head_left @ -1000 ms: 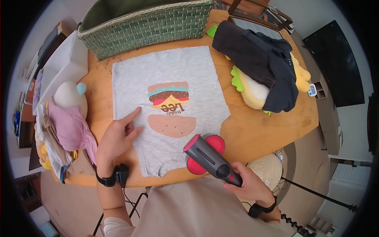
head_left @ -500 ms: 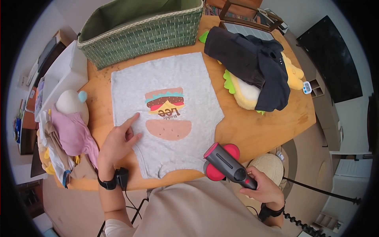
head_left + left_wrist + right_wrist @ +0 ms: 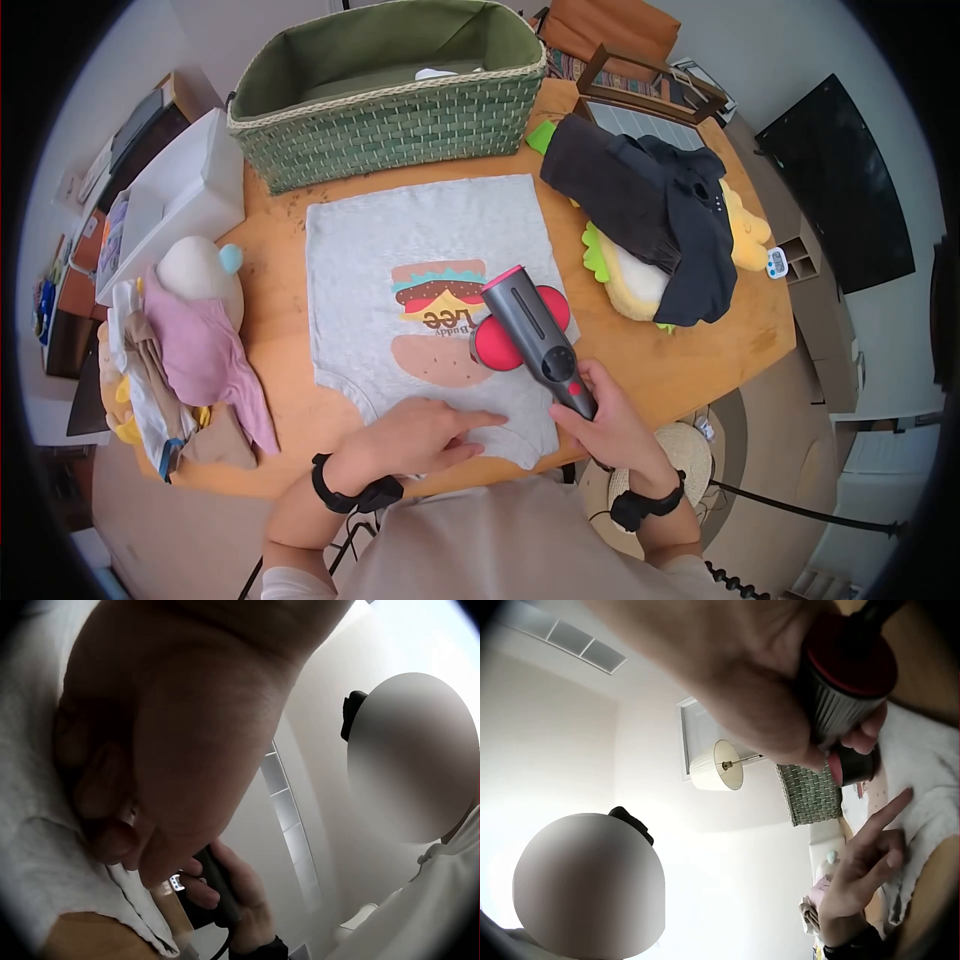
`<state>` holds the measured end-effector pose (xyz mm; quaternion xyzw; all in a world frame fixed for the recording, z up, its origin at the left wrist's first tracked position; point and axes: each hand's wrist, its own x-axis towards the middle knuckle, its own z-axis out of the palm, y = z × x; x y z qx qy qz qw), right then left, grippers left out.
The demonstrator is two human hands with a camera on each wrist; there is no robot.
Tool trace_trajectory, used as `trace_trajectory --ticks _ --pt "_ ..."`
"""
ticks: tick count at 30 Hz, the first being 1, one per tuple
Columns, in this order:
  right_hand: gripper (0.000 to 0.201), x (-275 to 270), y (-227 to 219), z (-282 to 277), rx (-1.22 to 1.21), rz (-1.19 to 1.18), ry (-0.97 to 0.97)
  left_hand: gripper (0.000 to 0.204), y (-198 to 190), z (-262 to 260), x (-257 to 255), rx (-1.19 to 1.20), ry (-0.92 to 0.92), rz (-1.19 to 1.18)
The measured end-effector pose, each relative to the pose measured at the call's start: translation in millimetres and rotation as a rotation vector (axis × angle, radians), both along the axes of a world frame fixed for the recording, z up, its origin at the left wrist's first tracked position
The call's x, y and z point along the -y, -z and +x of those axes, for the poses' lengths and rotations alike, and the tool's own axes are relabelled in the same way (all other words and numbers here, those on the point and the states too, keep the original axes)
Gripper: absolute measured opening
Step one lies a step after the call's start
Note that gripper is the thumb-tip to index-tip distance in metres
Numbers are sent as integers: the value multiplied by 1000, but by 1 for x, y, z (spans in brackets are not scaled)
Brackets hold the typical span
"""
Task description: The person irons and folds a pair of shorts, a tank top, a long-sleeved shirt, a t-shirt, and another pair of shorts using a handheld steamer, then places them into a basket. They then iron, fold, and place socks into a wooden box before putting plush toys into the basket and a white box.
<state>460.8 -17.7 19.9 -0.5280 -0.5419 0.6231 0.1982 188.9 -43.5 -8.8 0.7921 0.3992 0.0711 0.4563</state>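
Observation:
A light grey shirt with a burger print [image 3: 440, 368] lies flat on the wooden table, its neck side towards the person. The left hand [image 3: 425, 436] rests on the shirt's near part, index finger extended, other fingers bent loosely. Gripped by its handle in the right hand [image 3: 612, 418], a grey and pink handheld steamer or dryer [image 3: 530, 330] is held over the right side of the print. In the right wrist view the right hand [image 3: 757, 697] wraps round the grey ribbed handle [image 3: 840, 712], and the left hand [image 3: 859, 881] points across the cloth.
A green woven basket [image 3: 390, 135] stands at the back. Dark clothing [image 3: 650, 200] lies over a plush toy at the right. Pink clothing [image 3: 205, 340] covers a plush at the left, before a white box [image 3: 190, 200]. A straw hat [image 3: 685, 460] is below the table's right edge.
The left hand has moved from the shirt's left side to its near edge. The right hand has brought the device up and left, from beside the shirt to over the print.

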Motion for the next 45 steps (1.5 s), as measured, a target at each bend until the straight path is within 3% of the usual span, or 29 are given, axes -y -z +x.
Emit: trace_trajectory --ticks 11,23,30,39,43,45 --pt "47 -81 28 -30 -25 105 -2 36 15 -1 7 22 -87 70" --pt "45 -155 34 -79 -12 205 149 37 15 -2 7 9 -66 76" --pt "46 -160 65 -88 -59 333 264 38 12 -1 8 -9 -60 77" --pt "42 -159 70 -89 -62 373 285 40 11 -1 13 -38 -47 140" --pt "38 -129 42 -83 -188 280 311 42 7 -5 9 -47 -38 108" --pt "33 -102 21 -66 -153 297 229 41 9 -6 14 -14 -63 42"
